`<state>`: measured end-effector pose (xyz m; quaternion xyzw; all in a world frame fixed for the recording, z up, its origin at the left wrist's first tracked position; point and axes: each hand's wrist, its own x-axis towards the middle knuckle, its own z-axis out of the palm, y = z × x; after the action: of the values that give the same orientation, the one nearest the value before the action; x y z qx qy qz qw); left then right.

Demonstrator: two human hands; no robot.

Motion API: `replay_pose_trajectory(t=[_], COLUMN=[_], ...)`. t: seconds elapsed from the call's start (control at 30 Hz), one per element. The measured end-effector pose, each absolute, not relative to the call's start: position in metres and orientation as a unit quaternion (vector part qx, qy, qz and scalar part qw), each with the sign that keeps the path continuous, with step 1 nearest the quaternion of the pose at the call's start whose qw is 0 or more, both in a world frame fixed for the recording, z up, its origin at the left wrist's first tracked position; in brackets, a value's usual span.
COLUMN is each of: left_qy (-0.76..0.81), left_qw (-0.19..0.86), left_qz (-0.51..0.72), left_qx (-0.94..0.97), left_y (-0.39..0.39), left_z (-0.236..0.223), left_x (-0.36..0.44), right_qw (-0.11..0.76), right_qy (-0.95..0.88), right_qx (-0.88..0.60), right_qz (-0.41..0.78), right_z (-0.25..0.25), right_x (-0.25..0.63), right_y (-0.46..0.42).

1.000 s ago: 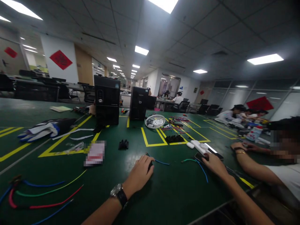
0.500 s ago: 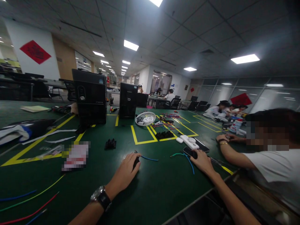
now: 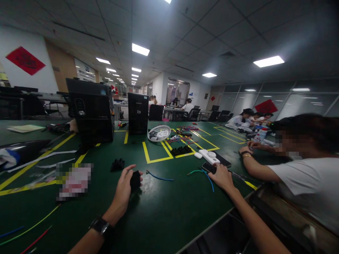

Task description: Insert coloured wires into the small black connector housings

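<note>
At the lower centre of the frame, a small black block (image 3: 135, 180) is grasped in the left hand (image 3: 123, 188), over the green table (image 3: 161, 218). Right of centre, a dark phone (image 3: 208, 167) is touched at its right end by the right hand (image 3: 222, 178); whether it is gripped cannot be told. Between the hands, a blue wire (image 3: 161, 178) is laid on the table. Farther back, at mid-frame, a white basket (image 3: 162, 131) is noted; just left of it, an upright black computer tower (image 3: 138, 116) is seen.

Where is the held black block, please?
Left of centre in the head view, the black block is in the left hand, left of the nearest blue wire.
</note>
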<state>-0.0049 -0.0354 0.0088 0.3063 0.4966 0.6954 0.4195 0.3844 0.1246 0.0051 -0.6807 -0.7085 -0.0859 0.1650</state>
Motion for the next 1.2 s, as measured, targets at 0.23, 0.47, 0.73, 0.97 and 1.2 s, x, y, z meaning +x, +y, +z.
replay_pose_trajectory(t=[0.23,0.47,0.73,0.97,1.2], left_qy=[0.480,0.486,0.489,0.501,0.529], left_qw=[0.443,0.411,0.427,0.415,0.361], left_qz=[0.720,0.750,0.737,0.733,0.721], left_qx=[0.235,0.178,0.186,0.198,0.264], left_y=[-0.035,-0.034,-0.034,-0.036,-0.053], left_z=[0.008,0.012,0.008,0.010,0.036], left_x=[-0.009,-0.010,-0.011,-0.012,-0.006], right_qw=[0.165,0.168,0.179,0.172,0.206], right_qy=[-0.704,-0.704,-0.698,-0.703,-0.716], right_qx=[-0.687,-0.686,-0.689,-0.686,-0.663], right_qz=[-0.075,-0.077,-0.081,-0.074,-0.072], right_z=[0.008,0.008,0.005,0.005,0.008], right_x=[0.383,0.383,0.384,0.383,0.390], right_y=[0.121,0.120,0.121,0.121,0.125])
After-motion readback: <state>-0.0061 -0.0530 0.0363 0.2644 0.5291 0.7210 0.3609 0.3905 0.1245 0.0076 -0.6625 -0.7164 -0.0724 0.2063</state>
